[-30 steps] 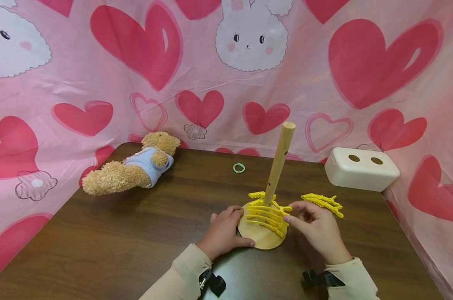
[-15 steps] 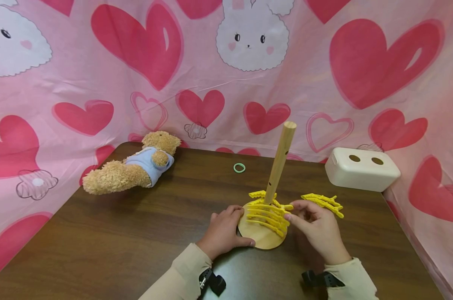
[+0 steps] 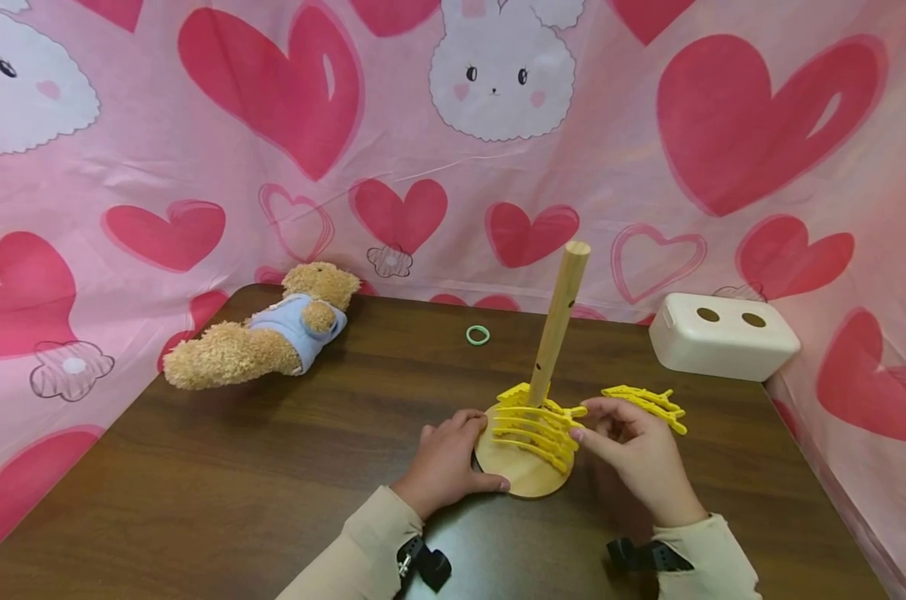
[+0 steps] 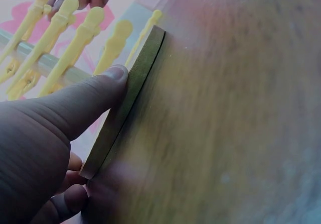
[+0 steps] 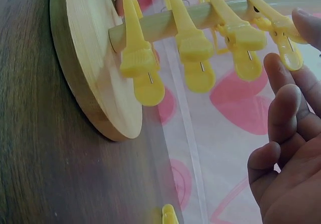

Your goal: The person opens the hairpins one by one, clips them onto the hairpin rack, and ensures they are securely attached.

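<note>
Cloth [image 3: 768, 125] printed with hearts and rabbits hangs behind the table [image 3: 272, 467], a dark wooden one. Only the head view takes in the whole of the bear [image 3: 291, 329], lying on its back at left with its head toward the cloth, and the white box [image 3: 693, 346] at far right, two holes in its top.

Between them, nearer the person, the post [image 3: 561, 317] stands upright, its long axis square to the round base [image 3: 523, 482], which lies flat on the table. The left hand [image 3: 453, 467] grips the base; the left wrist view adds the thumb pressed against the rim, with fingertips at another part of it.

Yellow clips [image 5: 195, 53] cross the post at a row of heights, their long axes roughly level, narrow ends to the left and broad tabs to the right. The right wrist view shows what the head view is too far off to give: thin metal wires at the tabs, and the right hand [image 3: 636, 458] pinching the tab of the top clip [image 5: 276, 23] between thumb and fingers.

Loose clips [image 3: 645, 402] lie on the table just beyond that hand. Smallest is the green ring [image 3: 478, 343], flat on the table beyond the post.
</note>
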The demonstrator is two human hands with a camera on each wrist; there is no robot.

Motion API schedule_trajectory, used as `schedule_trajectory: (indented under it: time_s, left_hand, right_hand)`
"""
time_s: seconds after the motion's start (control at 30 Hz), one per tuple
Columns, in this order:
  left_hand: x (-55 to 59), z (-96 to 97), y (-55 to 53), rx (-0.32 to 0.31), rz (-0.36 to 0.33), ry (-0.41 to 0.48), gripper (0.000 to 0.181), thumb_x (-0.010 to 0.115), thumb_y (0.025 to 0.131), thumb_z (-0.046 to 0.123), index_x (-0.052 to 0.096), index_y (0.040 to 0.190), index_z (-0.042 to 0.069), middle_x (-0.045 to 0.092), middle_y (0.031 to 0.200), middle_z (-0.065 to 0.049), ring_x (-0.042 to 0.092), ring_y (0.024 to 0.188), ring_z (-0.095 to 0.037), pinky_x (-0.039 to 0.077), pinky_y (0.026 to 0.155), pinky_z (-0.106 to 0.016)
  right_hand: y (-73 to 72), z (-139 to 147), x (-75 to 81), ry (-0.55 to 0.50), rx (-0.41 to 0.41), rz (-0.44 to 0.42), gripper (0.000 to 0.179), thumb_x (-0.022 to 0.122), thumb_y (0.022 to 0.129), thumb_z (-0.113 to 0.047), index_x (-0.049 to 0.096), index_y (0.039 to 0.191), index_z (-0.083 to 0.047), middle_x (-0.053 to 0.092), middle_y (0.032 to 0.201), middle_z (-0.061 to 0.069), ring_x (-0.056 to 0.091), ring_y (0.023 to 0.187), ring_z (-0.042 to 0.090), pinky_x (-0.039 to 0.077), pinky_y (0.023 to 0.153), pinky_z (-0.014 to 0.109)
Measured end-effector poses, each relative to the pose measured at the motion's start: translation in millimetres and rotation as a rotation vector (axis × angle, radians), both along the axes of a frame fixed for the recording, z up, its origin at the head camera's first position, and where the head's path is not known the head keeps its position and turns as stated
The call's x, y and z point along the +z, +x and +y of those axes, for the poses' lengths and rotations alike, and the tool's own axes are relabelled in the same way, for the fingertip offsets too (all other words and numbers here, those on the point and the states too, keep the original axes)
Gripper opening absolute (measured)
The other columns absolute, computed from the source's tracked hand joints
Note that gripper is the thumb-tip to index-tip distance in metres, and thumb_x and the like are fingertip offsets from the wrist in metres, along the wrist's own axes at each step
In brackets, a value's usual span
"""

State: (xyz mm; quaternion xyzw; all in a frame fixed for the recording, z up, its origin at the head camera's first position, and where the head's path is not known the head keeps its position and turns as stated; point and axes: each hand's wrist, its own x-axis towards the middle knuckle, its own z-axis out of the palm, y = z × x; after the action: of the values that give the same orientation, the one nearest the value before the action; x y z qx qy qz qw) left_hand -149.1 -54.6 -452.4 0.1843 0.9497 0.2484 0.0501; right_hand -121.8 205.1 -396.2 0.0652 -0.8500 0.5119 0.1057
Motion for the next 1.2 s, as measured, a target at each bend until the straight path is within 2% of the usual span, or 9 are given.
schedule_trajectory:
  time_s: [0.33, 0.5, 0.67, 0.87, 1.0, 1.1, 1.2]
  left_hand:
    - [-1.1, -1.0, 0.0, 0.001, 0.001, 0.017, 0.098, 0.081, 0.070, 0.067, 0.054, 0.144, 0.009, 0.052, 0.144, -0.005, 0.052, 0.128, -0.024, 0.034, 0.088, -0.042]
    - [-2.3, -1.8, -0.2, 0.002, 0.003, 0.023, 0.098, 0.081, 0.070, 0.067, 0.053, 0.144, 0.009, 0.051, 0.144, -0.005, 0.051, 0.128, -0.024, 0.034, 0.088, -0.041]
    - [-2.1, -1.6, -0.1, 0.001, 0.012, 0.026, 0.098, 0.081, 0.070, 0.067, 0.054, 0.144, 0.009, 0.051, 0.144, -0.005, 0.051, 0.128, -0.024, 0.034, 0.088, -0.041]
    - [-0.5, -1.4, 0.3, 0.003, 0.006, 0.019, 0.097, 0.081, 0.070, 0.067, 0.054, 0.143, 0.009, 0.052, 0.144, -0.005, 0.051, 0.129, -0.023, 0.035, 0.089, -0.041]
    - [-0.7, -1.6, 0.3, 0.005, -0.001, 0.019, 0.097, 0.081, 0.070, 0.067, 0.054, 0.143, 0.009, 0.052, 0.144, -0.005, 0.051, 0.129, -0.023, 0.034, 0.088, -0.041]
    - [-1.0, -1.7, -0.3, 0.006, -0.002, 0.017, 0.097, 0.081, 0.070, 0.067, 0.054, 0.143, 0.010, 0.051, 0.145, -0.005, 0.051, 0.129, -0.023, 0.034, 0.089, -0.041]
    - [-1.7, -1.6, -1.0, 0.007, -0.001, 0.011, 0.098, 0.080, 0.070, 0.068, 0.053, 0.144, 0.010, 0.051, 0.145, -0.004, 0.050, 0.129, -0.022, 0.034, 0.089, -0.040]
  right_hand:
    - [-2.0, 4, -3.0, 0.032, 0.025, 0.023, 0.030, 0.084, 0.082, -0.014, 0.072, 0.110, -0.006, 0.058, 0.080, 0.004, 0.052, 0.072, 0.015, 0.042, 0.059, 0.026]
    - [-1.7, 7, -1.1, 0.027, 0.029, -0.003, 0.029, 0.080, 0.088, -0.018, 0.071, 0.112, -0.006, 0.065, 0.089, 0.004, 0.057, 0.078, 0.016, 0.047, 0.065, 0.025]
    - [-2.7, 14, -2.1, 0.000, 0.030, 0.043, 0.024, 0.073, 0.093, -0.017, 0.070, 0.112, -0.003, 0.071, 0.097, 0.004, 0.062, 0.082, 0.014, 0.052, 0.069, 0.024]
    - [-3.7, 19, -1.9, 0.042, -0.044, 0.057, 0.023, 0.073, 0.094, -0.021, 0.071, 0.111, -0.007, 0.071, 0.097, 0.003, 0.061, 0.082, 0.012, 0.051, 0.069, 0.023]
    - [-5.2, 24, -3.2, 0.059, -0.112, 0.076, 0.025, 0.074, 0.093, -0.022, 0.072, 0.112, -0.007, 0.070, 0.098, -0.002, 0.060, 0.085, 0.009, 0.049, 0.070, 0.020]
    - [-7.6, 29, -5.4, 0.061, -0.185, 0.103, 0.025, 0.075, 0.092, -0.021, 0.072, 0.113, -0.009, 0.069, 0.102, -0.006, 0.059, 0.090, 0.008, 0.046, 0.075, 0.018]
    - [-11.1, 35, -8.9, 0.045, -0.258, 0.118, 0.028, 0.077, 0.091, -0.020, 0.072, 0.116, -0.008, 0.068, 0.108, -0.004, 0.059, 0.098, 0.010, 0.043, 0.082, 0.020]
